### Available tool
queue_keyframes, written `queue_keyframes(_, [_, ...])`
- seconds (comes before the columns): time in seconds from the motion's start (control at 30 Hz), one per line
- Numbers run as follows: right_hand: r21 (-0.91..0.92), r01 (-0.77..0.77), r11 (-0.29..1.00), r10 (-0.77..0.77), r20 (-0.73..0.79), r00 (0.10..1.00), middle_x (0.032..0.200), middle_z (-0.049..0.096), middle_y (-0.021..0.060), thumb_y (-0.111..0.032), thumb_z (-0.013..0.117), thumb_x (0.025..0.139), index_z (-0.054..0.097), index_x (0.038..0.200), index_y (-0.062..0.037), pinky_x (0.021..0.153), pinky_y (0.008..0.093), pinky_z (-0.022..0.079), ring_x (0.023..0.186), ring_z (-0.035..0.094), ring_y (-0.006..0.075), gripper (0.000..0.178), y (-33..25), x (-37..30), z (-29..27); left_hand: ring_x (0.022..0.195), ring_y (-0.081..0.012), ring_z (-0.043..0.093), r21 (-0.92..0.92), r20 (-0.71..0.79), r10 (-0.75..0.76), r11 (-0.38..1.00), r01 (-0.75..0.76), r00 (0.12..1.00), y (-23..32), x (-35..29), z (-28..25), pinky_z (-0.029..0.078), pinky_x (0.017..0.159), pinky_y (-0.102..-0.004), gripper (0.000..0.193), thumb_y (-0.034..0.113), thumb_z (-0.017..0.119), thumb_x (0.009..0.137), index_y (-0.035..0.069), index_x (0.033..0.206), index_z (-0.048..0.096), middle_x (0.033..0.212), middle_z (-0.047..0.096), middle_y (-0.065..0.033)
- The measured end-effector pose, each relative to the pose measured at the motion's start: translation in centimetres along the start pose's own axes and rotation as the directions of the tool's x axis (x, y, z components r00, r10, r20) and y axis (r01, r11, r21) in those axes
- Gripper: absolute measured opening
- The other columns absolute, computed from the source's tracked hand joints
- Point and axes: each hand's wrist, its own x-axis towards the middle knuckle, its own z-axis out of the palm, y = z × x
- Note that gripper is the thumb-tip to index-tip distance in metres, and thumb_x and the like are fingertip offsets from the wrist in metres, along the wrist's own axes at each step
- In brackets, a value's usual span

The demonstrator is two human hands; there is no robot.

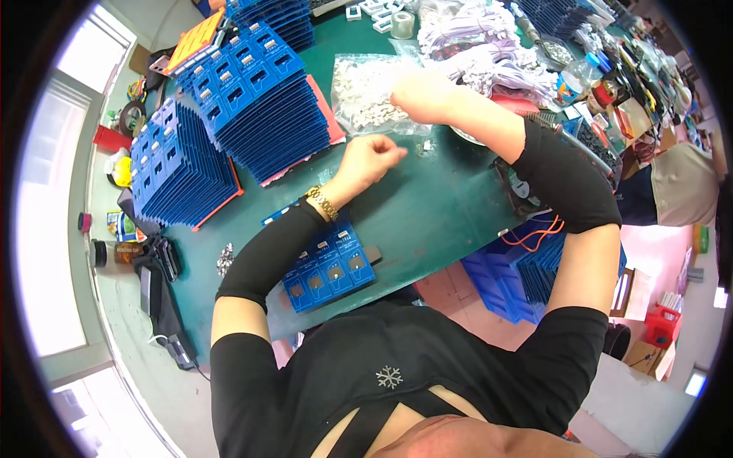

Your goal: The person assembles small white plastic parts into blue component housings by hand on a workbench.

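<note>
In the head view, your left hand (372, 159) is above the green table (424, 217), fingers curled together; whether they pinch anything, I cannot tell. Your right hand (421, 95) is at the clear bag of small white parts (365, 88), its grip unclear. The blue board panel (333, 266) lies partly beneath your left forearm.

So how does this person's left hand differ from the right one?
The left hand is curled over the green tabletop, while the right hand is farther forward, by the clear bag of small white parts. The left hand has a gold-coloured watch at its wrist; the right hand has none. Both are ungloved, with black sleeves on the forearms.
</note>
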Motion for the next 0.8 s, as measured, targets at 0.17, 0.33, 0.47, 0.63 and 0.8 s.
queue_keyframes(0.17, [-0.006,0.029,1.000,-0.029,-0.043,0.999,0.081,0.069,0.0174,-0.005,0.060,0.075,0.072,0.080,-0.0032,0.070,0.0418,0.055,0.080,0.069,0.0328,0.013,-0.1,0.7,0.4,0.068,-0.0157,0.058,-0.932,0.155,0.074,0.343,0.121,0.985,-1.6,2.7,-1.1,0.047,0.063,-0.0293,0.030,0.027,0.042,0.100,0.001,0.109,0.054,0.094,0.062,-0.0094])
queue_keyframes(0.33, [0.028,0.023,0.999,-0.020,-0.086,0.996,0.083,0.068,0.0146,-0.008,0.057,0.080,0.066,0.099,-0.0107,0.069,0.0440,0.053,0.082,0.067,0.0337,0.021,-0.3,-0.6,-0.1,0.108,-0.0331,0.053,-0.976,-0.004,-0.261,-0.207,-0.060,0.965,2.2,5.9,-1.1,0.046,0.093,-0.0439,0.042,0.022,0.024,0.100,-0.005,0.126,0.042,0.125,0.052,-0.0197])
queue_keyframes(0.47, [0.001,0.031,1.000,-0.030,-0.162,0.986,0.082,0.068,0.0143,-0.010,0.057,0.082,0.064,0.102,-0.0107,0.069,0.0441,0.053,0.082,0.067,0.0335,0.021,-1.0,0.5,0.1,0.105,-0.0337,0.052,-0.872,-0.310,-0.033,0.408,-0.270,0.950,-5.2,8.3,-2.0,0.045,0.089,-0.0452,0.033,0.009,0.036,0.088,-0.006,0.115,0.047,0.118,0.053,-0.0199])
queue_keyframes(0.63, [-0.059,-0.084,0.995,0.073,-0.168,0.983,0.083,0.068,0.0143,-0.012,0.056,0.083,0.064,0.100,-0.0094,0.067,0.0440,0.053,0.081,0.067,0.0330,0.018,1.6,1.1,-0.6,0.106,-0.0345,0.057,-0.818,-0.166,-0.130,0.573,-0.062,0.977,5.4,8.6,-2.2,0.047,0.089,-0.0531,0.032,0.000,0.048,0.080,-0.013,0.110,0.053,0.117,0.057,-0.0208])
queue_keyframes(0.8, [-0.063,0.013,0.998,-0.023,-0.160,0.987,0.078,0.067,0.0163,-0.014,0.063,0.082,0.065,0.107,-0.0088,0.067,0.0437,0.053,0.077,0.067,0.0339,0.026,3.3,1.6,-2.1,0.082,-0.0358,0.065,0.660,-0.207,0.614,0.662,-0.355,0.762,2.1,2.0,2.8,0.052,0.078,-0.0444,0.031,0.022,0.055,0.088,-0.001,0.109,0.058,0.091,0.066,-0.0200])
